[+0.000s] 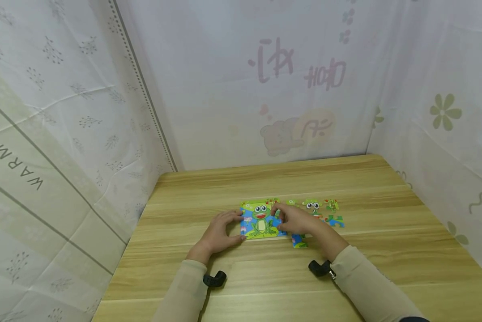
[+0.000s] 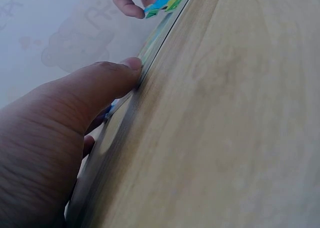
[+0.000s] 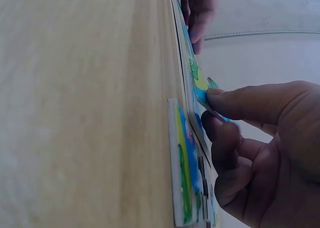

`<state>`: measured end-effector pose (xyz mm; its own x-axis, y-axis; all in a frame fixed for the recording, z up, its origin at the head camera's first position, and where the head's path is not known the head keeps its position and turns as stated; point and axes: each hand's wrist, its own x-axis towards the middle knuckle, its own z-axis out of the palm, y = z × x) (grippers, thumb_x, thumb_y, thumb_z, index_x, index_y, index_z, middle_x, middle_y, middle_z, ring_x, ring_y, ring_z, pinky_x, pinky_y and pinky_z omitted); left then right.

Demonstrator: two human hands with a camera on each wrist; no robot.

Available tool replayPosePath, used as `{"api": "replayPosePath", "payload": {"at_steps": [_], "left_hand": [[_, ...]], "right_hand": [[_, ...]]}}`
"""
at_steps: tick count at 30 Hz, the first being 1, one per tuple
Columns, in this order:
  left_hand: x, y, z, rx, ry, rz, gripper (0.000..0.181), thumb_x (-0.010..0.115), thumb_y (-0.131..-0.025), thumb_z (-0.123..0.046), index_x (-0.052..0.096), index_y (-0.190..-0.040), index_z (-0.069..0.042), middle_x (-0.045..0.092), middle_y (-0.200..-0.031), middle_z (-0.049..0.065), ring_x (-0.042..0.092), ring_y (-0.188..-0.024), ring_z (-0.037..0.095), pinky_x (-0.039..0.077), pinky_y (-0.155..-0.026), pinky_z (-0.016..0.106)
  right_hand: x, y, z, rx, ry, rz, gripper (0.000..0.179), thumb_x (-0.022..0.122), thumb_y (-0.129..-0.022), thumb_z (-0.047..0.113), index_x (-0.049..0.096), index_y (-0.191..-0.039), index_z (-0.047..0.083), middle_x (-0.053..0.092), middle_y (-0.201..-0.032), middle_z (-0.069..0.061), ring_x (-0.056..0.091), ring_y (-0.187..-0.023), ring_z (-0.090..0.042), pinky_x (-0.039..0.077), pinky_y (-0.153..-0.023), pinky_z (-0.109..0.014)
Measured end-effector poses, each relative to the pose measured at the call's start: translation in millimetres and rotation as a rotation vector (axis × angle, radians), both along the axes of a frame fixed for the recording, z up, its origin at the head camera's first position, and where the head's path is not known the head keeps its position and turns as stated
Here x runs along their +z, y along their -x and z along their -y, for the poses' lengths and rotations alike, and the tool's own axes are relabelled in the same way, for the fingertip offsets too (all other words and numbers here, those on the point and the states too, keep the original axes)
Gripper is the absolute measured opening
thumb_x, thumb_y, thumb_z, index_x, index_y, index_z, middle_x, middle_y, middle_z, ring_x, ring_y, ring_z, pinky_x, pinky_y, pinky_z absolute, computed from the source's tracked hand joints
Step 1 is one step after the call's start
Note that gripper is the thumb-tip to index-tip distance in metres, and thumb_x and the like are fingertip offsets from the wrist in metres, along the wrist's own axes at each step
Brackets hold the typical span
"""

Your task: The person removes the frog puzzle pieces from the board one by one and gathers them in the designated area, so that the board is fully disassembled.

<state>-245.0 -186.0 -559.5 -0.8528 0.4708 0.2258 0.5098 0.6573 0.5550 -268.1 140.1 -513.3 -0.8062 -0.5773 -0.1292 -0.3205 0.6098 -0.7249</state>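
Note:
A frog puzzle board (image 1: 261, 226) lies flat on the wooden table. My left hand (image 1: 220, 231) holds its left side, thumb at the near corner and fingertips farther up that edge. In the left wrist view the thumb (image 2: 112, 78) presses on the board's edge. Above the right side of the board, my right hand (image 1: 293, 218) pinches a blue puzzle piece (image 3: 202, 94) between thumb and fingertips. The piece is tilted, one edge close over the board, and mostly hidden by the hand in the head view.
Several loose puzzle pieces lie right of the board, among them one with the frog's eyes (image 1: 313, 206), a flowered one (image 1: 332, 205) and a blue-green one (image 1: 299, 242). Patterned curtains (image 1: 241, 89) hang behind and beside the table (image 1: 257, 295).

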Motion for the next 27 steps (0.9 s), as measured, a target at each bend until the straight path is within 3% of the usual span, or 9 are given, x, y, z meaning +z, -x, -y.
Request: {"api": "replayPosePath", "payload": {"at_steps": [10, 21, 27], "left_hand": [[1.1, -0.7, -0.9, 0.000, -0.002, 0.015, 0.065, 0.082, -0.089, -0.052, 0.066, -0.141, -0.018, 0.051, -0.158, -0.006, 0.040, -0.149, 0.025, 0.023, -0.124, 0.061], [1.7, -1.4, -1.2, -0.002, -0.006, 0.002, 0.063, 0.083, -0.088, -0.050, 0.066, -0.140, -0.019, 0.051, -0.158, -0.005, 0.041, -0.149, 0.025, 0.024, -0.124, 0.060], [1.4, -0.1, -0.7, 0.000, -0.003, 0.017, 0.064, 0.082, -0.089, -0.051, 0.065, -0.142, -0.019, 0.050, -0.158, -0.005, 0.039, -0.150, 0.023, 0.023, -0.125, 0.058]], "right_hand": [[1.2, -1.2, -6, 0.011, 0.042, 0.037, 0.031, 0.065, -0.105, 0.009, 0.058, -0.134, 0.018, 0.061, -0.089, -0.008, 0.053, -0.060, -0.017, 0.047, -0.056, -0.031], [1.7, 0.3, -13, 0.005, 0.085, 0.042, 0.029, 0.069, -0.103, 0.011, 0.057, -0.129, 0.016, 0.059, -0.087, -0.005, 0.050, -0.061, -0.016, 0.045, -0.055, -0.029], [3.2, -1.1, -20, 0.004, 0.103, 0.061, 0.026, 0.066, -0.104, 0.007, 0.058, -0.127, 0.015, 0.065, -0.087, -0.008, 0.057, -0.064, -0.019, 0.048, -0.058, -0.031]]}}
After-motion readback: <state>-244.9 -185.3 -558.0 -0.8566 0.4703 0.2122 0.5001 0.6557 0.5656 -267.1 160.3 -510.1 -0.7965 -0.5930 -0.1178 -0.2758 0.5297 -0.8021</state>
